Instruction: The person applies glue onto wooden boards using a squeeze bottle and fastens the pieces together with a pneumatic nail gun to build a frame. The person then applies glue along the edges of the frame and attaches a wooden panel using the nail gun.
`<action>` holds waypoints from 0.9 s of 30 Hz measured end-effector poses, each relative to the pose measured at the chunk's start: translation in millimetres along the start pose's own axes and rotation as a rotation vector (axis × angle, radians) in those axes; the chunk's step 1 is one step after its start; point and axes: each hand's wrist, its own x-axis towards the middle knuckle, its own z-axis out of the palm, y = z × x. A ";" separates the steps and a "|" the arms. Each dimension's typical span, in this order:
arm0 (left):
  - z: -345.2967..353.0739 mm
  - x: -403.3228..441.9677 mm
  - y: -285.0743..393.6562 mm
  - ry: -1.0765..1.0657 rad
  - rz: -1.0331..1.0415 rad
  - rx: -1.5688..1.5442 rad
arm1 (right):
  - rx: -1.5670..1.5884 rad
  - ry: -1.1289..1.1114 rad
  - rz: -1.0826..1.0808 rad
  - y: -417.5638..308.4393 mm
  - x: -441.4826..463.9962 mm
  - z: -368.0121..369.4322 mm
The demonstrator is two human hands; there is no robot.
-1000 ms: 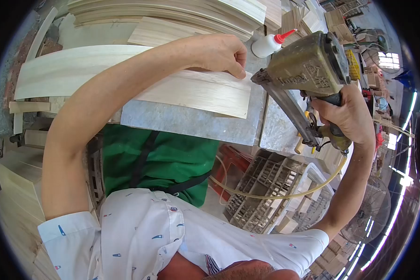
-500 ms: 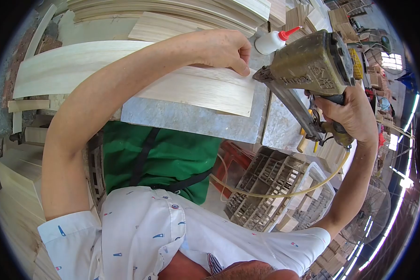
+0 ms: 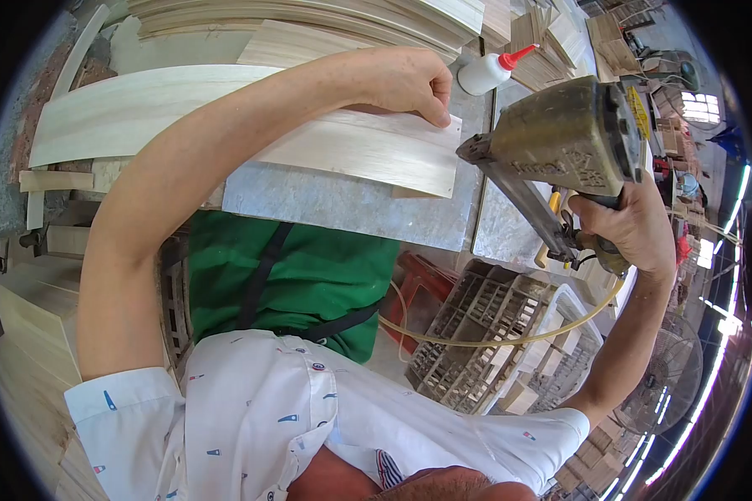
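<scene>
A long pale wooden board (image 3: 359, 154) lies across the metal-topped bench, with a small wooden piece (image 3: 408, 193) showing under its near right corner. My left hand (image 3: 414, 83) is closed at the far edge of the board's right end, thumb pressed on the wood; its other fingers are partly hidden. In my right hand (image 3: 631, 221) is a nail gun (image 3: 551, 138), fingers wrapped round the handle. Its nose points left, a little right of the board's end and apart from it. A yellowish air hose (image 3: 510, 342) curves down from the handle.
A white bottle with a red nozzle (image 3: 485, 75) stands beyond my left hand. Stacked boards (image 3: 309, 18) lie at the back. Below the bench's metal top (image 3: 342, 209) sits a plastic crate (image 3: 468, 326) with wooden blocks. A fan (image 3: 664, 359) stands at the right.
The nail gun has moved down and slightly right, and its nose has drawn away from the board's end. My left hand stays on the board.
</scene>
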 end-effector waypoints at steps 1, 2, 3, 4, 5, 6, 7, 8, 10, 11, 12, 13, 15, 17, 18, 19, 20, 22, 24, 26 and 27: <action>-0.2 -0.6 1.1 0.000 -0.001 -0.001 | -0.009 -0.004 -0.071 2.2 0.9 0.8; -0.4 -0.7 1.8 0.000 -0.002 -0.002 | -0.018 -0.009 -0.143 6.2 3.3 2.1; -0.8 0.0 1.7 0.001 -0.001 -0.002 | -0.026 -0.015 -0.215 8.3 5.3 2.3; -0.7 0.2 1.4 0.002 0.000 -0.002 | -0.016 -0.012 -0.194 5.9 4.1 3.2; -0.3 0.1 1.0 0.002 0.001 -0.002 | -0.006 -0.009 -0.174 1.5 2.2 4.7; 0.1 0.3 1.1 0.000 -0.001 -0.004 | 0.005 -0.006 -0.153 -0.3 1.4 5.9; -0.1 0.3 1.3 -0.003 -0.004 -0.007 | -0.022 0.006 -0.218 3.4 3.6 6.1; -0.2 0.2 1.3 -0.005 -0.007 -0.009 | -0.050 0.018 -0.282 10.3 7.5 6.2; -0.2 0.1 0.6 0.001 -0.003 -0.008 | -0.061 0.012 -0.258 11.2 8.7 5.5; 0.0 0.2 0.6 0.004 -0.001 -0.006 | -0.045 -0.007 -0.170 5.5 6.9 4.0; 0.6 0.4 0.7 -0.002 0.001 -0.010 | -0.029 -0.028 -0.082 2.4 5.4 3.4; 0.8 0.7 0.8 -0.008 0.003 -0.011 | -0.016 -0.016 -0.078 2.8 3.8 3.5; -1.0 0.4 1.0 -0.011 0.007 -0.013 | 0.008 0.012 -0.074 3.0 -0.1 2.6; -1.3 -0.8 1.7 -0.017 0.009 -0.022 | -0.004 0.027 -0.030 17.6 -0.2 -2.9; -1.2 -2.1 2.7 0.011 0.035 0.052 | -0.011 0.038 -0.009 26.1 0.2 -4.1; -0.8 -4.2 4.4 0.041 0.061 0.128 | 0.028 0.054 -0.007 33.3 1.8 -1.7; 1.0 -7.3 6.2 0.072 0.088 0.203 | 0.066 0.069 -0.006 41.3 4.0 2.8; 8.2 -29.0 -0.8 0.384 0.353 0.437 | 0.099 0.114 0.011 47.5 3.6 14.8; 12.8 -66.6 0.1 0.604 0.540 0.480 | 0.168 0.154 -0.011 72.1 12.1 34.8; 25.1 -124.6 7.7 0.579 0.451 0.253 | 0.215 0.182 0.014 90.8 19.4 53.4; 32.6 -155.1 6.5 0.488 0.303 0.102 | 0.231 0.191 0.046 100.3 22.5 61.3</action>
